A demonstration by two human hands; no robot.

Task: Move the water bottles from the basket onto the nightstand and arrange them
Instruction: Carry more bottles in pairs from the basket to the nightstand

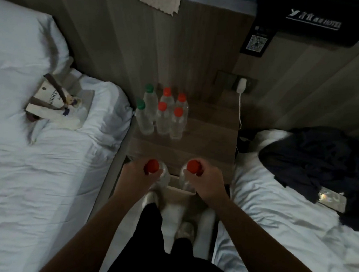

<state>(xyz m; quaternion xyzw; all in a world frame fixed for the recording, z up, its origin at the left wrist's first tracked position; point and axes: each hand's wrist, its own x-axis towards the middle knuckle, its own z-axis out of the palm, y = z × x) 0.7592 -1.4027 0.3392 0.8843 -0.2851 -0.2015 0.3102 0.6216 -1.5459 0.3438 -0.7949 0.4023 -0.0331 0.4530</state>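
Observation:
Several clear water bottles [164, 115] stand in two rows at the back left of the wooden nightstand [205, 146]; two have green caps, the others red. My left hand [139, 173] grips the neck of a red-capped bottle [153, 166]. My right hand [205, 177] holds another red-capped bottle [193, 167] the same way. Both bottles hang upright just in front of the nightstand's near edge, above the white basket [178, 188] on the floor. Most of the basket is hidden by my hands and the bottles.
White beds flank the nightstand on both sides. A tote bag [54, 102] lies on the left bed, dark clothes [316, 159] and a phone [332, 199] on the right one. A white charger [241, 86] hangs its cable beside the nightstand's right edge. My feet stand below the basket.

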